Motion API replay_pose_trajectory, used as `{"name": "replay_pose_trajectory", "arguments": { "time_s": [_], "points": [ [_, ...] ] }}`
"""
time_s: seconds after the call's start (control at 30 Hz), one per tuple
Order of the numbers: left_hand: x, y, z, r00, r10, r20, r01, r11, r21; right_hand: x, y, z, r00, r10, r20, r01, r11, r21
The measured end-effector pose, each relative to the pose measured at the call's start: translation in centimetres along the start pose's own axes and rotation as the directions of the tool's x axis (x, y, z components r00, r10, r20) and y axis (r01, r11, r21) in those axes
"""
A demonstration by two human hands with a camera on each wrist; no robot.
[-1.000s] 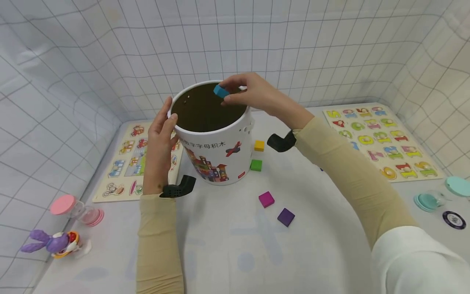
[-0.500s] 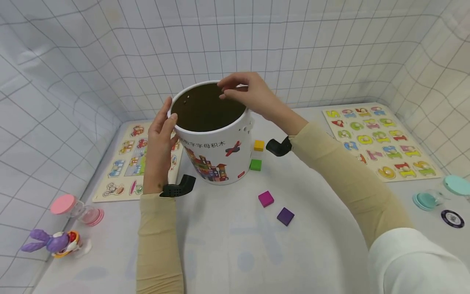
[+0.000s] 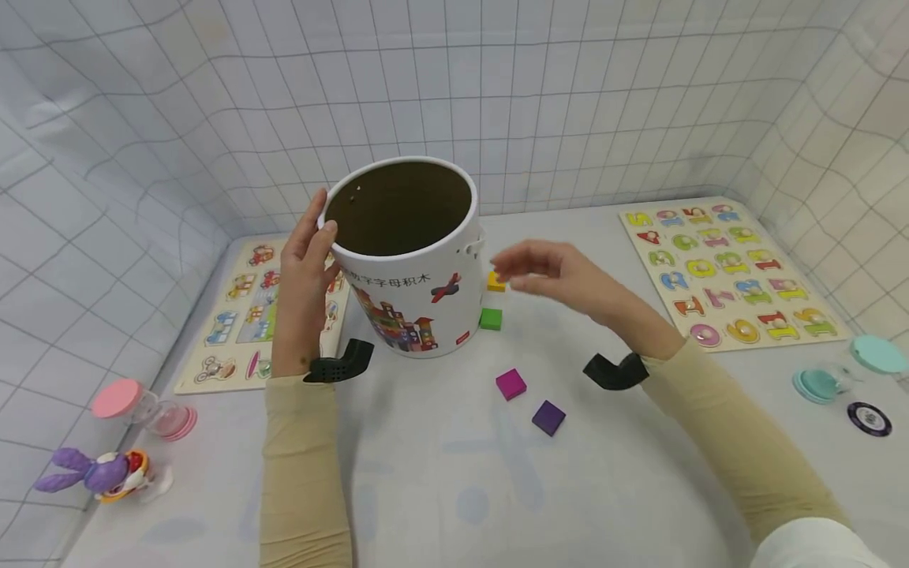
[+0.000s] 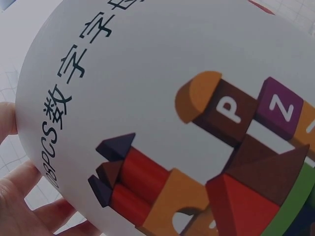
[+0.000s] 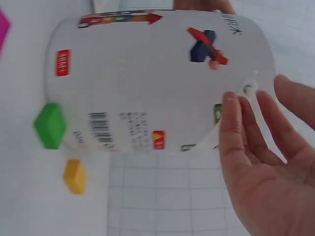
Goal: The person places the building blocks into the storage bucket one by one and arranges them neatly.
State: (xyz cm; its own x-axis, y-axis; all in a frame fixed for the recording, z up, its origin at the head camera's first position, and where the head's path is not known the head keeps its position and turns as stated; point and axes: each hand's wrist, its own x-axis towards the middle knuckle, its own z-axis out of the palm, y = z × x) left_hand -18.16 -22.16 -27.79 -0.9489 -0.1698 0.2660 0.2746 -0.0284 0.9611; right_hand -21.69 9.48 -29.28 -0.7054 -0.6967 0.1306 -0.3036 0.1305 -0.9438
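A white bucket (image 3: 405,315) printed with coloured building blocks stands upright at centre, its dark inside facing me. My left hand (image 3: 301,276) holds its left rim, thumb by the lip and fingers along the outer wall. To the bucket's right, my right hand (image 3: 568,280) hangs in the air with loosely bent fingers and nothing in them. A yellow block (image 3: 496,282), partly behind its fingertips, and a green block (image 3: 491,319) lie beside the bucket's base. Nearer me rest a magenta block (image 3: 511,384) and a purple block (image 3: 549,418).
Wooden puzzle boards lie at left (image 3: 213,347) and right (image 3: 682,280). On the left edge are a pink sand timer (image 3: 145,409) and a purple rabbit toy (image 3: 102,473). A teal sand timer (image 3: 820,384) and a dark chip (image 3: 869,419) sit at right.
The right hand let go of a blue block over the bucket's opening; the block is out of sight. That hand then moved right and down, away from the rim. The left hand stayed put.
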Motion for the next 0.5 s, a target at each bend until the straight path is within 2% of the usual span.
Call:
{"name": "replay_pose_trajectory", "arguments": {
  "time_s": [0.07,0.13,0.2,0.3,0.4,0.5],
  "points": [
    [0.0,0.0,0.0,1.0,0.001,0.003,-0.001,1.0,-0.004,-1.7,1.6,0.3,0.991,0.036,0.127,-0.029,0.998,-0.058],
    [0.1,0.0,0.0,1.0,0.001,0.003,-0.001,1.0,-0.006,-3.4,3.2,0.7,0.969,0.077,0.237,-0.051,0.992,-0.117],
    [0.1,0.0,0.0,1.0,0.001,0.003,-0.001,1.0,-0.013,-5.0,4.5,1.1,0.944,0.114,0.309,-0.064,0.984,-0.166],
    [0.1,0.0,-0.1,1.0,0.0,-0.002,0.0,1.0,-0.02,-6.8,6.1,1.5,0.924,0.162,0.347,-0.1,0.977,-0.19],
    [0.1,-0.1,-0.1,1.0,0.0,-0.002,0.0,1.0,-0.026,-8.1,7.2,1.9,0.919,0.182,0.349,-0.116,0.973,-0.202],
    [0.1,-0.1,-0.1,1.0,0.001,-0.003,-0.001,1.0,-0.026,-8.9,7.9,2.3,0.92,0.183,0.346,-0.099,0.964,-0.246]
  ]
}}
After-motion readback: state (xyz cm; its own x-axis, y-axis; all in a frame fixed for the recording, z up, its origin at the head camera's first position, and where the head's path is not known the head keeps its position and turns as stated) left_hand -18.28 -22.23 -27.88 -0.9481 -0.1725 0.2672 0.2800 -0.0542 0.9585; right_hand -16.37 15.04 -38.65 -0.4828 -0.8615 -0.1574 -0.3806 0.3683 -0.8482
